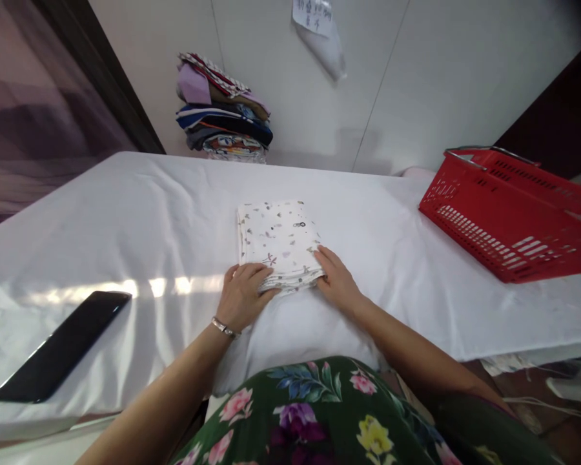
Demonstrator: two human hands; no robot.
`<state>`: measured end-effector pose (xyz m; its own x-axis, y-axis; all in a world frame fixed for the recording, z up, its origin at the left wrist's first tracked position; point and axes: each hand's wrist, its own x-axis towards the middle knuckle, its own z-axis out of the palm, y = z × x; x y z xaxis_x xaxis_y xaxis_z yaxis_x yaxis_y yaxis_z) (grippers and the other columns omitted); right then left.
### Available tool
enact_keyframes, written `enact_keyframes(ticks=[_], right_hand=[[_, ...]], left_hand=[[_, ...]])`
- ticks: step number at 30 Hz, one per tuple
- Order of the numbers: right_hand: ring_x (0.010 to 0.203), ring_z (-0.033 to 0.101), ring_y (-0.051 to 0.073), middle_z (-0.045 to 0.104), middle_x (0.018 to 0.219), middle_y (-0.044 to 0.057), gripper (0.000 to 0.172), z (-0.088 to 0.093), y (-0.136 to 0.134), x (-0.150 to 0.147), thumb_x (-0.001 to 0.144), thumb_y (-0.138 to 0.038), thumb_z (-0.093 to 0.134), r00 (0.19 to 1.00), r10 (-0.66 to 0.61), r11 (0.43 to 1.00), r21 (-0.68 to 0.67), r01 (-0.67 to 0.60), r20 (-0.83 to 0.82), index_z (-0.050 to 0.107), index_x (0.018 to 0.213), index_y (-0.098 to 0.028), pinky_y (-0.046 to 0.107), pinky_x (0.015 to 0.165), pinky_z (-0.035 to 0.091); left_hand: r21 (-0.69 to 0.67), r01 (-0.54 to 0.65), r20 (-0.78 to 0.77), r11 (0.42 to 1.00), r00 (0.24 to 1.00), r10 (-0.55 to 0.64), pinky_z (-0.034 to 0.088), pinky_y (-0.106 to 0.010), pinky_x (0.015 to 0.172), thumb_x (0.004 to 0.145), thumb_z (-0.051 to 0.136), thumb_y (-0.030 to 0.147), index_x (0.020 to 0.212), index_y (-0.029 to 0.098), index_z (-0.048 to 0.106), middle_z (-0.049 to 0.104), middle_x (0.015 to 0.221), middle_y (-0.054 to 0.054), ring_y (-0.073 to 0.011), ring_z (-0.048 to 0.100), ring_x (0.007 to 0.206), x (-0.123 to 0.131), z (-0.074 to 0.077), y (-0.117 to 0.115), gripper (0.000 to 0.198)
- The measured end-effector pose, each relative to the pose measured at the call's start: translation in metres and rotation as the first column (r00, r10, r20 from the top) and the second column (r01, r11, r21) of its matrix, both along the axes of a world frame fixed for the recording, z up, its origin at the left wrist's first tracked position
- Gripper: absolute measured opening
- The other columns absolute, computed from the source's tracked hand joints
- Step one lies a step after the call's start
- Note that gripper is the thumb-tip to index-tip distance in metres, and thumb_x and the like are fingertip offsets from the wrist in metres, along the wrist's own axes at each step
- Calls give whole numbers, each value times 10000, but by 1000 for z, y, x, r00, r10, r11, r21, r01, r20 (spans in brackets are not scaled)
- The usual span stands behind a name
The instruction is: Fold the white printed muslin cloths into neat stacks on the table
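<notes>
A white cloth with small printed figures (283, 236) lies folded into a layered rectangle on the white-covered table (368, 213). At its near left corner, my left hand (246, 294), with a bracelet on the wrist, holds the folded layers, its fingers on top and the thumb along the near edge. My right hand (337, 279) grips the near right corner, fingertips on the cloth's upper face and the thumb at its side. The undersides of the layers are hidden.
A red plastic basket (513, 213) stands at the right. On the left lies a dark flat panel (62, 349). Folded clothes (225, 110) are stacked beyond the far edge, near the wall. A paper sign (314, 19) hangs above.
</notes>
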<state>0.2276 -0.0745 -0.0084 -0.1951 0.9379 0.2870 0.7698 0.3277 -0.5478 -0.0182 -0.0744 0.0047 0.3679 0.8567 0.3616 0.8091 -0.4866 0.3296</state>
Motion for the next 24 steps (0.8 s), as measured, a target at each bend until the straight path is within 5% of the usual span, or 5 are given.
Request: enact_keyframes(ticks=[6,17,20,24], right_hand=[[1262,357,224,365,1397,59,621,-8,-6,10,737,-120,415,995,-62,998,35,60,72,372,1349,-217,432,1041,328],[1174,473,242,325,1422,81,650,-22,-11,27,757,-74,371,944,42,994,82,-73,328,308,1384,-234,429,910,443],[1205,446,240,323,1422,73,628,-12,-10,31,765,-102,383,947,82,996,-7,-84,312,329,1375,-239,441,946,422],[1333,235,204,243,1459,20,607,32,4,15,805,-173,397,962,212,977,-26,-210,170,280,1392,-275,430,1039,327]], left_hand=[[-5,14,-19,1000,1000,-14,332,-458,952,775,543,272,1053,255,619,608,1100,-69,-237,520,1043,-5,-4,-2,288],[-18,21,-4,1000,1000,-21,263,-507,998,780,525,225,1102,287,584,591,1135,-51,-224,497,1093,-12,-7,-12,333],[-80,66,24,995,998,-64,231,-517,1018,797,539,341,1071,278,599,603,1118,-49,-219,517,1069,-17,2,-11,287],[-68,56,76,996,996,-51,215,-478,1050,853,436,445,1041,265,612,609,1129,-42,-194,519,1079,-11,24,9,313]])
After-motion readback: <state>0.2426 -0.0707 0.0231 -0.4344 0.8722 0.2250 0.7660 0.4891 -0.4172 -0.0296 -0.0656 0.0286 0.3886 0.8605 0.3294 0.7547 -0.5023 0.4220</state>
